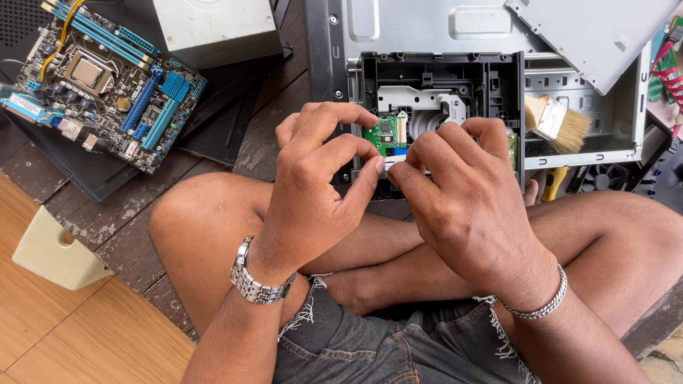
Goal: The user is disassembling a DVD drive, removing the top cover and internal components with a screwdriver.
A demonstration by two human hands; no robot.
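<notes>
No packages, signs or screens show; the only label-like things are small white stickers on the blue-slotted motherboard [107, 78] at upper left, too small to make out; the grey metal box [213, 28] beside it shows a plain face.

Bright, even daylight; sharp focus, soft shadows.

A low bench [107, 220] of dark, worn wooden planks carries the things, standing on a light wood floor [78, 341]. On it at the left lies a black panel [78, 171] bearing a blue motherboard [99, 78], with a grey metal box [213, 28] just beside. An open grey computer case [427, 28] lies at the right. A cream block [50, 249] sits against the bench's edge.
</notes>
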